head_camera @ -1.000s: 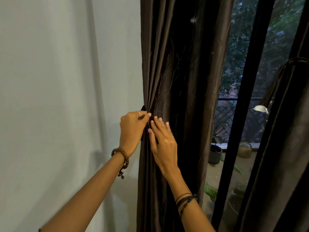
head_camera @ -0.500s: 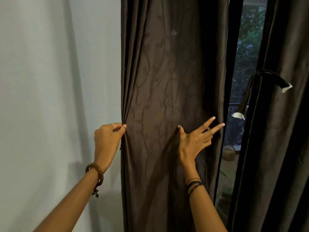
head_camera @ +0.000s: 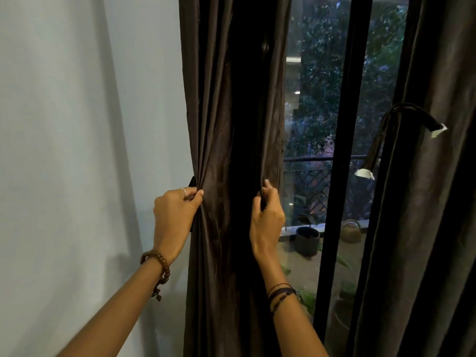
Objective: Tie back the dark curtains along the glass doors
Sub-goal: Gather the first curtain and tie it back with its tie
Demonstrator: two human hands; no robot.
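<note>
At frame centre, the left hand (head_camera: 175, 217) pinches the dark curtain's (head_camera: 231, 124) wall-side edge; the right hand (head_camera: 266, 217) grips its glass-side edge. Lower right, a pot (head_camera: 307, 239) apparently holds a plant.

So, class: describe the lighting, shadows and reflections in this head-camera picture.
Head view: dim, soft indoor light; the arms cast faint shadows on the wall; curtain folds fall into near-black; faint reflections show on the glass; both hands stay sharp.

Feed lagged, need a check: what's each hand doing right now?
Left hand: pinching the left curtain at its wall-side edge.
Right hand: gripping the same curtain's window-side edge.
</note>
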